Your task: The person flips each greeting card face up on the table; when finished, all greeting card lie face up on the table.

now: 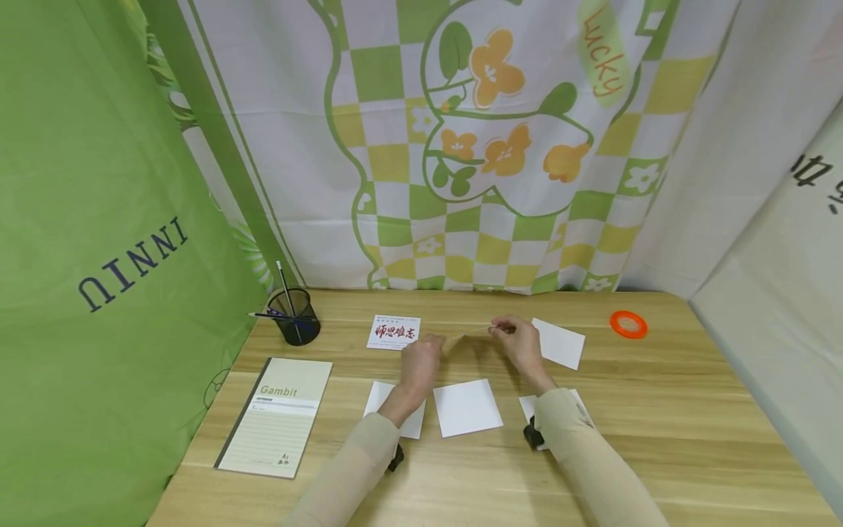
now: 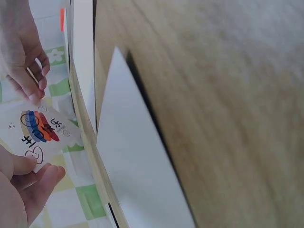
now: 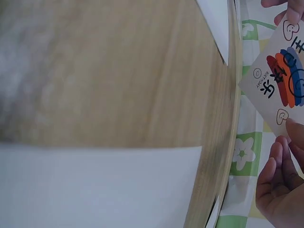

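Note:
Between the two hands is a greeting card (image 2: 40, 126) with coloured brush stripes, black characters and small outline drawings. My left hand (image 1: 421, 362) pinches one corner between thumb and fingers. The opposite corner is pinched by my right hand (image 1: 520, 344). Seen from the head, the card (image 1: 464, 335) is nearly edge-on, raised over the far part of the table; the right wrist view shows its printed face. Beside my left hand lies a card with red characters (image 1: 394, 331). A blank white card (image 1: 563, 344) lies just right of my right hand.
Nearer on the wooden table (image 1: 658, 439) lie more white cards, including a middle one (image 1: 467, 408); the forearms partly cover two others. A notebook (image 1: 276, 417) and a mesh pen holder (image 1: 294, 322) stand left, an orange tape roll (image 1: 628, 325) right. Patterned curtain (image 1: 461, 249) hangs behind.

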{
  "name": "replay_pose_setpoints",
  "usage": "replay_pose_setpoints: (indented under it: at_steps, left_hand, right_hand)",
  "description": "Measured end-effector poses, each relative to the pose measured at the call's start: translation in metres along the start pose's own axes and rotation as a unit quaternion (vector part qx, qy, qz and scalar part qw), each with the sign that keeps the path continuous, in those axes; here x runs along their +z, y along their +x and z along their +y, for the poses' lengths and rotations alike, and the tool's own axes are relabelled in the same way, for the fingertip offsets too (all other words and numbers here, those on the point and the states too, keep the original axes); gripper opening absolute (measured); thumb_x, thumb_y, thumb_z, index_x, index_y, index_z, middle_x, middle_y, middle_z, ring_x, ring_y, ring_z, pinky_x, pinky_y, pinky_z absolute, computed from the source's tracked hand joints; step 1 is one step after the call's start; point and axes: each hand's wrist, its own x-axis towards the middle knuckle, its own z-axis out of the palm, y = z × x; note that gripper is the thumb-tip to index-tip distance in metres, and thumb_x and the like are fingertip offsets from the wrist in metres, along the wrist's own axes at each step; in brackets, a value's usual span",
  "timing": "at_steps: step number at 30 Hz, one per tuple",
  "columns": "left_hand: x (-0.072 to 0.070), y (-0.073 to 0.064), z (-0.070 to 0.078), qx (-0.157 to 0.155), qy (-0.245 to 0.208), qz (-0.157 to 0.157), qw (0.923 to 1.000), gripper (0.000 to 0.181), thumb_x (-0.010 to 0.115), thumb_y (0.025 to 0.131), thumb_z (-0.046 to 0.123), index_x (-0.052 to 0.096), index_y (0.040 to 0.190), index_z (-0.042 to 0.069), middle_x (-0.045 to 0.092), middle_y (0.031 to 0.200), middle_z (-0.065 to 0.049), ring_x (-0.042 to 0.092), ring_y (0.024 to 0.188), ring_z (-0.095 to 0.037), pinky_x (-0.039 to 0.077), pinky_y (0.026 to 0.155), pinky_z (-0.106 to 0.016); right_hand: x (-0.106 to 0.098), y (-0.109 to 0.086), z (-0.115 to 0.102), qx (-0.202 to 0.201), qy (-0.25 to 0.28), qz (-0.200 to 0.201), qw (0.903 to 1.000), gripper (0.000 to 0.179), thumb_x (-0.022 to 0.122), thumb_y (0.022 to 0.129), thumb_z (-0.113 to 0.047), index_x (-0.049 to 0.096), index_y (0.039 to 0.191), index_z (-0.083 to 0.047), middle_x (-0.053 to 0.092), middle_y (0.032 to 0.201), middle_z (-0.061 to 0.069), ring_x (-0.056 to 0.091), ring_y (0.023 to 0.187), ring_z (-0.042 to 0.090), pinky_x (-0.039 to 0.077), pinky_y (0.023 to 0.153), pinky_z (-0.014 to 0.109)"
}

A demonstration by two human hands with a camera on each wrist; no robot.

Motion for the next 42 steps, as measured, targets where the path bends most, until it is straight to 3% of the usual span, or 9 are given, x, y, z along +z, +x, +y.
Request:
replay_pose_setpoints:
  at_steps: [3,6,12,20,30,32,34,40,42]
  left_hand:
    - [-0.0016,-0.0002,-0.0014,-0.011,-0.01,-0.005,0.9999,0.011,0.065,0.087,0.003,0.073,0.092,0.007,0.073,0.086,-0.007,0.07,0.071,-0.018,0.057,0.055,-0.028]
    - [-0.0024,-0.0006,-0.0024,-0.041,-0.052,-0.009,0.9977,0.013,0.067,0.085,0.001,0.074,0.093,0.007,0.074,0.091,-0.007,0.071,0.077,-0.019,0.058,0.063,-0.027]
    - [-0.0024,0.0011,-0.0047,-0.109,-0.137,-0.005,0.9844,0.01,0.072,0.082,0.001,0.075,0.091,0.003,0.073,0.087,-0.01,0.072,0.073,-0.02,0.057,0.063,-0.022]
    - [-0.0022,0.0018,-0.0091,-0.13,-0.178,0.008,0.9753,0.009,0.074,0.08,0.001,0.075,0.089,0.002,0.073,0.083,-0.012,0.071,0.069,-0.021,0.057,0.06,-0.025]
    - [-0.0039,0.0026,-0.0064,-0.199,-0.249,-0.022,0.9477,0.012,0.072,0.083,0.004,0.075,0.094,0.0,0.073,0.084,-0.015,0.067,0.058,-0.016,0.049,0.048,-0.017]
    - [-0.004,0.0031,-0.0052,-0.213,-0.27,-0.027,0.9385,0.012,0.071,0.083,0.003,0.074,0.095,-0.002,0.072,0.085,-0.017,0.068,0.059,-0.019,0.049,0.047,-0.017]
    - [-0.0035,0.0037,-0.0045,-0.233,-0.304,-0.032,0.9232,0.013,0.07,0.084,0.002,0.073,0.096,-0.004,0.072,0.086,-0.019,0.069,0.06,-0.024,0.05,0.044,-0.021]
    - [-0.003,0.0056,-0.0038,-0.313,-0.423,-0.041,0.8496,0.016,0.067,0.086,0.0,0.07,0.101,-0.008,0.07,0.088,-0.023,0.068,0.066,-0.04,0.056,0.049,-0.045]
    - [-0.0029,0.0062,-0.0039,-0.327,-0.446,-0.041,0.8322,0.017,0.067,0.086,-0.001,0.07,0.101,-0.009,0.07,0.088,-0.023,0.068,0.069,-0.042,0.056,0.053,-0.048]
  right_hand:
    - [-0.0012,-0.0004,-0.0001,-0.002,0.0,0.009,1.0,0.017,0.072,0.086,-0.009,0.071,0.099,0.001,0.069,0.085,0.013,0.062,0.076,0.024,0.048,0.065,0.026]
    - [-0.0024,-0.0012,-0.0006,0.002,0.002,0.014,0.9999,0.017,0.072,0.086,-0.01,0.071,0.099,0.001,0.069,0.085,0.014,0.062,0.077,0.024,0.049,0.066,0.026]
    - [-0.0024,-0.0005,0.0016,0.009,0.023,0.019,0.9995,0.022,0.072,0.087,-0.014,0.07,0.102,0.001,0.07,0.089,0.013,0.062,0.08,0.024,0.049,0.066,0.023]
    - [-0.003,0.0013,0.0039,0.034,0.072,0.01,0.9967,0.026,0.071,0.088,-0.019,0.07,0.106,-0.001,0.07,0.097,0.014,0.061,0.083,0.02,0.048,0.065,0.018]
    - [-0.0007,-0.004,0.0027,0.041,0.071,-0.002,0.9966,0.023,0.073,0.086,-0.013,0.07,0.1,0.005,0.068,0.099,0.02,0.06,0.083,0.022,0.047,0.067,0.017]
    - [0.0004,-0.0049,0.0034,0.042,0.069,-0.007,0.9967,0.022,0.073,0.086,-0.012,0.07,0.099,0.005,0.069,0.098,0.019,0.06,0.083,0.021,0.047,0.068,0.017]
    - [0.0016,-0.0053,0.0046,0.042,0.063,-0.013,0.997,0.021,0.073,0.086,-0.012,0.07,0.099,0.004,0.069,0.097,0.018,0.06,0.083,0.02,0.048,0.069,0.018]
    - [0.004,-0.0059,0.0068,0.042,0.056,-0.029,0.9971,0.02,0.073,0.085,-0.011,0.07,0.098,0.004,0.07,0.094,0.017,0.063,0.083,0.021,0.051,0.073,0.023]
    - [0.0036,-0.0063,0.0064,0.04,0.055,-0.031,0.9972,0.02,0.073,0.085,-0.011,0.07,0.097,0.005,0.07,0.093,0.017,0.064,0.083,0.022,0.051,0.073,0.024]
